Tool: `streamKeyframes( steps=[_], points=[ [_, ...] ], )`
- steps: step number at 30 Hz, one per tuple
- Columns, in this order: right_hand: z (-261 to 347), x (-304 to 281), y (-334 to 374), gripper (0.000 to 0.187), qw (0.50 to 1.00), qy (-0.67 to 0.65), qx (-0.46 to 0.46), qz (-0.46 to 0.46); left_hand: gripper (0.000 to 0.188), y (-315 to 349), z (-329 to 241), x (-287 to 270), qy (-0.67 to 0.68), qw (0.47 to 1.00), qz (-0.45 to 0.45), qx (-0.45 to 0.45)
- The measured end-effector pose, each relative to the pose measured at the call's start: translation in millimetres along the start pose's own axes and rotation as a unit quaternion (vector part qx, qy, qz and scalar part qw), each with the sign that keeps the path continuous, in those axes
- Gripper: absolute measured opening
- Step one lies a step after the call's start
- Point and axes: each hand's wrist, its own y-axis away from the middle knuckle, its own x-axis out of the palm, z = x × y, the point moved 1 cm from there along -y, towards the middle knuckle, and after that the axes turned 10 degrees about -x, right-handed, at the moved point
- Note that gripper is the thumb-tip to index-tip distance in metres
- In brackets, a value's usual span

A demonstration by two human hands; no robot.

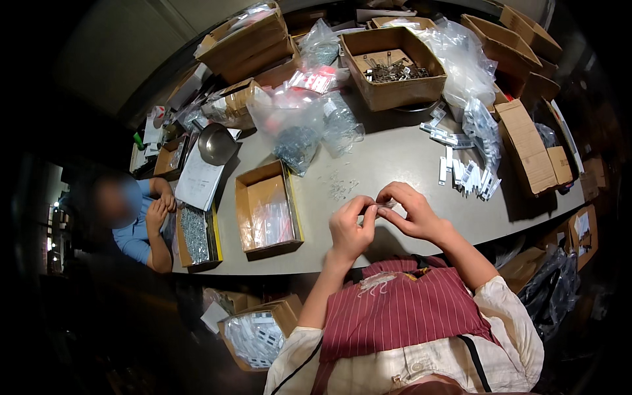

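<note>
My left hand [353,225] and my right hand [413,209] meet above the near part of the grey table [395,155]. Thumbs and fingertips of both are closed in a pinch around a small clear plastic piece [397,209]; the fingers cover most of it, so its exact kind is hard to make out. Just beyond my left hand lies a scatter of tiny pale parts [340,186]. To the left, an open cardboard box [253,181] contains clear plastic bags [273,220] with red edges. Flat white-and-grey pieces [469,176] lie in a loose pile to the right.
A co-worker [155,220] sits at the left beside a box of small metal parts [195,235]. A metal bowl [217,144] rests on papers. Bags of hardware [296,146] and a carton of metal parts [395,92] stand at the back. Another carton [526,148] is at the right.
</note>
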Motion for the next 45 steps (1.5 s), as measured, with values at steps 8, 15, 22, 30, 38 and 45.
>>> streamKeyframes(
  steps=[8, 15, 22, 30, 38, 45],
  points=[
    [6.0, 11.8, -15.7, 0.015, 0.989, -0.021, -0.05, 0.134, 0.005, 28.7, 0.7, -19.9, 0.058, 0.997, -0.041, -0.036],
    [-1.1, 65.7, -53.6, 0.013, 0.965, -0.15, -0.03, 0.215, 0.008, 56.7, 47.0, -77.5, 0.472, 0.831, -0.09, -0.282],
    [9.6, 160.9, -72.7, 0.012, 0.785, -0.459, 0.231, 0.346, 0.021, 123.5, 84.7, -114.4, 0.652, 0.656, -0.162, -0.343],
    [51.0, 236.9, -76.0, 0.024, 0.69, -0.503, 0.202, 0.48, 0.033, 209.9, 105.1, -137.4, 0.715, 0.603, -0.234, -0.265],
    [35.8, 294.3, -98.9, 0.031, 0.834, -0.298, 0.107, 0.453, 0.02, 248.8, 122.5, -137.8, 0.815, 0.485, -0.279, -0.151],
    [-103.9, 317.7, -128.4, 0.073, 0.821, 0.313, -0.125, 0.461, 0.014, 262.1, 118.5, -163.5, 0.919, 0.38, -0.106, 0.016]
  ],
)
